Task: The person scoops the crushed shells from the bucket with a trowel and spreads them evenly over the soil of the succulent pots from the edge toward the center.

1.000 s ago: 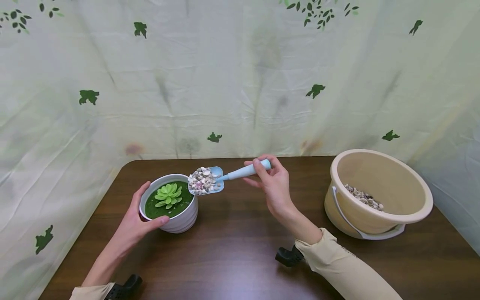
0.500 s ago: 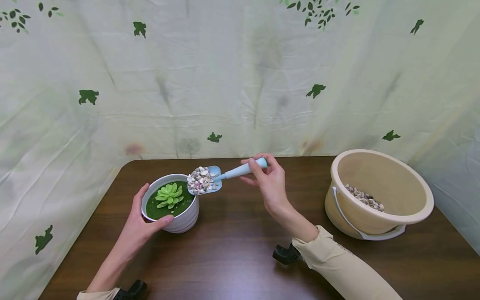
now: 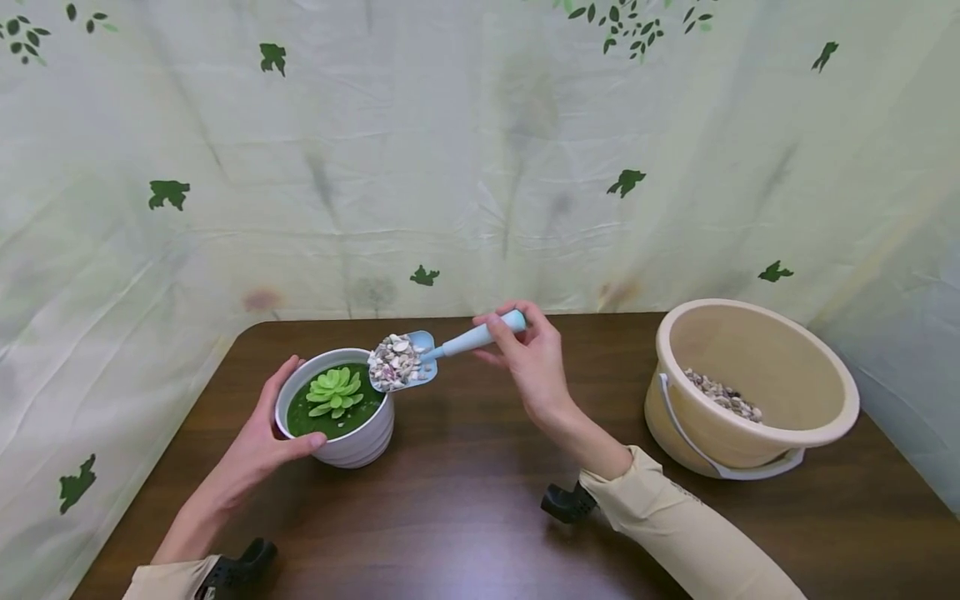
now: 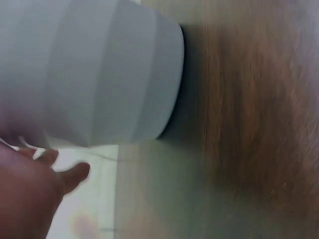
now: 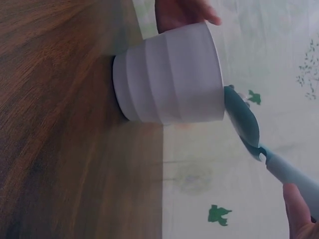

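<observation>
A white ribbed flowerpot (image 3: 356, 450) stands on the table at left, with a green succulent (image 3: 335, 392) on a green mossy surface inside. My left hand (image 3: 258, 437) holds the pot from the left, thumb along its near side and fingers around the far side. Between thumb and fingers, my right hand (image 3: 536, 367) grips the handle of a light blue scoop (image 3: 483, 335). Pale pebbles (image 3: 395, 362) heap in the scoop's blade, whose front edge overlaps the pot's right rim. In the right wrist view, the blade (image 5: 243, 117) tilts at the pot's rim.
A beige bucket (image 3: 791, 367) with a lowered grey handle (image 3: 757, 472) stands at the right of the table, more pebbles (image 3: 723, 394) inside. Behind the brown wooden table (image 3: 450, 500) hangs a pale leaf-patterned curtain (image 3: 465, 167).
My right hand and the scoop have shifted slightly left, bringing the blade a little further over the pot's rim. The left hand stays on the pot, and the whole view has shifted slightly.
</observation>
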`<state>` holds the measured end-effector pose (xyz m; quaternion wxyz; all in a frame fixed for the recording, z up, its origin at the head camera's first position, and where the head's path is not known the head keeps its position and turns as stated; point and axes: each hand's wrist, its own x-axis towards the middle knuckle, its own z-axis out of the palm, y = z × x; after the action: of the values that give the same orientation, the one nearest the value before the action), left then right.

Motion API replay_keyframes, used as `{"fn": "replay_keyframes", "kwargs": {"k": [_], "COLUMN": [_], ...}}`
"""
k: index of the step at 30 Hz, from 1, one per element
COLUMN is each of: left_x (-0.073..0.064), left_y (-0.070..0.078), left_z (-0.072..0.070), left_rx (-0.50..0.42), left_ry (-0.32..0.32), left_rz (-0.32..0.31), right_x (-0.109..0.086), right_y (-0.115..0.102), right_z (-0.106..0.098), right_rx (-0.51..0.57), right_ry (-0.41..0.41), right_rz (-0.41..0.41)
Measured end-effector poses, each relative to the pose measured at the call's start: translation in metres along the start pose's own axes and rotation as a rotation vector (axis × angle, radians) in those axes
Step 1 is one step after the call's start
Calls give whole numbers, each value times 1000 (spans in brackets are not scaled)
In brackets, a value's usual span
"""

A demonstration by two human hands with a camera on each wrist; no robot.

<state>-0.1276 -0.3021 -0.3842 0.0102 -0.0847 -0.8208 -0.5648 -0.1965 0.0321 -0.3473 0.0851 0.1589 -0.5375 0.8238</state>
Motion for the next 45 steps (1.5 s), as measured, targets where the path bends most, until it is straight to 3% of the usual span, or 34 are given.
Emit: {"fn": "replay_keyframes", "kwargs": {"k": [6, 15, 34, 45], "left_x": [0, 0, -4, -7], "left_y": [-2, -4, -1, 1], "left_z": [-2, 4, 10, 7], "left_rx": [28, 31, 58, 42], "left_ry": [-3, 43, 70, 33], "left_rz": [-24, 12, -14, -38], "right_x": [1, 1, -2, -3], "right_y": [-2, -6, -10, -12], "right_z": [4, 5, 12, 13], "right_rx": [-11, -81, -121, -117], "right_ry": [-29, -21, -62, -58], "right_rz": [-2, -10, -64, -75]}}
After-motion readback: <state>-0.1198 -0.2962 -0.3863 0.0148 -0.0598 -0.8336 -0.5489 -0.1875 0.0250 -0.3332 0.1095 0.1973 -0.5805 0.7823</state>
